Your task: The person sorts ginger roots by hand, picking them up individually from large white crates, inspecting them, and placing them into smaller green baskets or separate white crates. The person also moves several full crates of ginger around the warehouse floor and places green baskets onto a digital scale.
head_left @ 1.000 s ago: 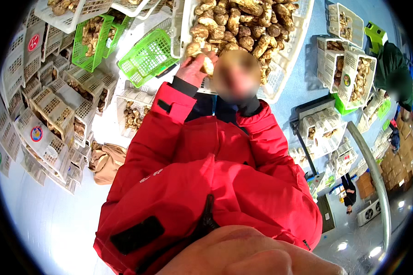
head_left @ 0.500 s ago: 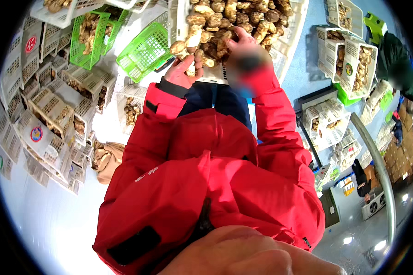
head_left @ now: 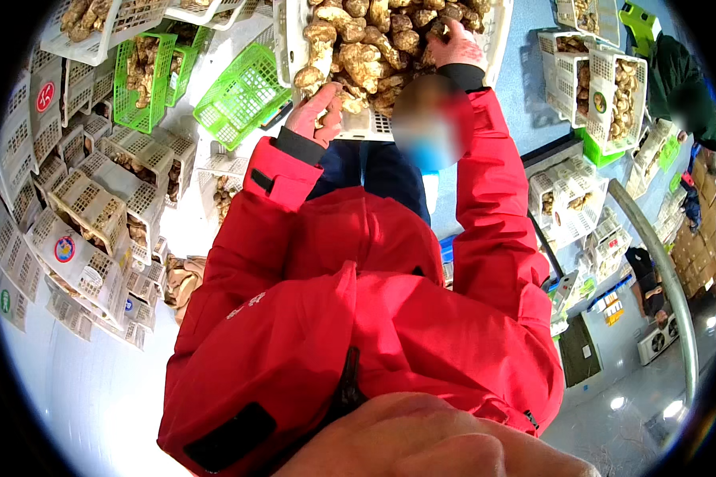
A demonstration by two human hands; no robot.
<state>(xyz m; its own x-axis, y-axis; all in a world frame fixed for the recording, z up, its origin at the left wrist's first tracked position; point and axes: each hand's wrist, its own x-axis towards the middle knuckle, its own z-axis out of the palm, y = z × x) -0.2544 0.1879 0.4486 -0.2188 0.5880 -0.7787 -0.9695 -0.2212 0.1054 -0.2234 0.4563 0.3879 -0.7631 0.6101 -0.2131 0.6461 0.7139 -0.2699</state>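
A white plastic crate (head_left: pixel 364 127) full of brown and cream mushrooms (head_left: pixel 362 63) stands in front of me at the top of the view. My left hand (head_left: pixel 314 117) is at its near left corner, fingers curled round a mushroom that they mostly hide. Just beyond those fingertips lies another mushroom (head_left: pixel 309 79) with a pale brown cap. Over the right part of the pile, my right hand (head_left: pixel 460 49) is closed with thumb and fingers on a darker mushroom (head_left: pixel 437 32). A blurred patch covers the area below the right wrist.
An empty green basket (head_left: pixel 243 95) sits left of the crate. Further left are filled green baskets (head_left: pixel 143 83) and stacked white crates (head_left: pixel 95 203) of mushrooms. More white crates (head_left: pixel 612 99) stand at the right, near a person in dark clothes (head_left: pixel 676 87) and a curved metal pipe (head_left: pixel 660 270).
My right hand has moved right and farther across the pile, away from the left hand. The left hand stays near the corner, turned so its mushroom's pale stem is now mostly hidden.
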